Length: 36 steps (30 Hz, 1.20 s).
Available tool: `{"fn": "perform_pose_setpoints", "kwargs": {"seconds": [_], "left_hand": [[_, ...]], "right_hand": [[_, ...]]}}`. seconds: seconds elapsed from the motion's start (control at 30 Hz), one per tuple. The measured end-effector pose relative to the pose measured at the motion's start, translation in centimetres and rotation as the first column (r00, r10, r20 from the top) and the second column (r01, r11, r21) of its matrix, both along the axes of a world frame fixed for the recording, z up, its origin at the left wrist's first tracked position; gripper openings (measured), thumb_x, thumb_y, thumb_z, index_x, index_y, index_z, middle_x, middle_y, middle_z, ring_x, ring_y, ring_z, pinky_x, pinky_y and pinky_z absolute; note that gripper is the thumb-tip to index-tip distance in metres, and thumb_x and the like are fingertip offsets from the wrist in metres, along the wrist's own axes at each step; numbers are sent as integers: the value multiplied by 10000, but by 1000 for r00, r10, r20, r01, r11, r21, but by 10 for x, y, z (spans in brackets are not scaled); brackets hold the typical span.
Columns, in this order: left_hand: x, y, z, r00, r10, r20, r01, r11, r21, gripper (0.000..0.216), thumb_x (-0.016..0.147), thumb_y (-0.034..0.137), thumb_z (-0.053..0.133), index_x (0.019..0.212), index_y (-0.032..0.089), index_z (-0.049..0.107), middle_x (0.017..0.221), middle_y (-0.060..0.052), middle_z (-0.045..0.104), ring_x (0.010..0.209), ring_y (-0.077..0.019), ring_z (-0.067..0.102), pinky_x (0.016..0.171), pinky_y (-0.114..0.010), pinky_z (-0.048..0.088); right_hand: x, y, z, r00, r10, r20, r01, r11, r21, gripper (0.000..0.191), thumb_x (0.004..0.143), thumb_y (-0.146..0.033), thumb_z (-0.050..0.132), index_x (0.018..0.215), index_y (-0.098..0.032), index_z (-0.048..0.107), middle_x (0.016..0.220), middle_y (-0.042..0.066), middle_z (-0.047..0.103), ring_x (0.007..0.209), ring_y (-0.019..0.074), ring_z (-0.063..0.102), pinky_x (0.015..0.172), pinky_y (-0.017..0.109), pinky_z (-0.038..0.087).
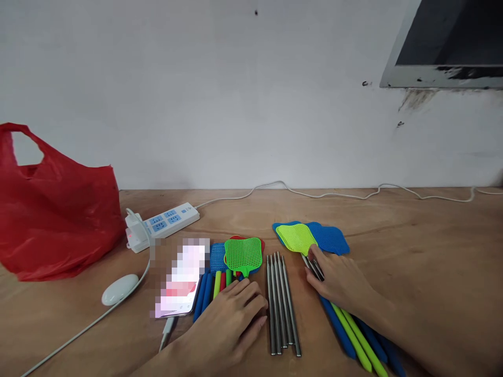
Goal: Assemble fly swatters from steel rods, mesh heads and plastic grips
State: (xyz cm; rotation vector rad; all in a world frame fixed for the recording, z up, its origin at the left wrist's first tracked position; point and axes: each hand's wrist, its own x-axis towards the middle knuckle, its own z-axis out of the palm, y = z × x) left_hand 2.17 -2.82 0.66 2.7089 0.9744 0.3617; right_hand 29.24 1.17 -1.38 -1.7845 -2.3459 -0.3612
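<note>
My left hand lies palm down, fingers loosely curled, over the handles of a small pile of fly swatters; its green mesh head sits on top of red and blue ones. Several bare metal rods lie side by side between my hands. My right hand rests on the shafts of a second pile of swatters, fingertips pinching the metal rods just below a lime-green head that lies on blue heads. Lime and blue handles run out under my right wrist.
A phone lies left of my left hand, cable attached. Further left are a white oval device, a white power strip and a red plastic bag. A white cord runs along the wall on the wooden table.
</note>
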Motion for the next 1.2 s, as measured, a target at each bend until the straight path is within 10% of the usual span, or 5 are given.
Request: {"fn": "perform_pose_setpoints", "kwargs": {"seconds": [0.27,0.67,0.93,1.2], "left_hand": [[1,0,0,1000,7,-28,-7,1000,-15,114,986,163,464,963,206,567,1017,-48,608,968,-239,570,920,-418,472],[0,0,0,1000,1,-31,-2,999,-40,101,983,154,471,979,208,556,1025,-45,609,972,-236,557,934,-412,458],[0,0,2,1000,3,-24,-4,999,-37,111,982,157,470,973,209,567,1033,-47,614,975,-238,565,919,-412,467],[0,0,1,1000,6,-17,-6,1000,-21,115,982,163,471,954,211,572,1020,-48,612,972,-237,563,912,-403,470]], "right_hand": [[17,6,14,987,-157,40,155,987,41,63,883,-163,455,867,-203,501,804,71,645,667,257,659,502,300,124],[58,26,-4,987,61,-151,-80,990,-119,234,697,2,455,789,-210,495,765,18,572,600,171,493,543,294,198],[59,37,20,882,102,-460,-138,989,-47,164,688,-157,517,748,-249,395,672,-36,491,575,151,506,550,267,381],[27,23,37,149,-88,-985,-225,967,-120,435,576,-435,874,741,-230,529,742,-29,588,618,135,580,512,241,480]]}}
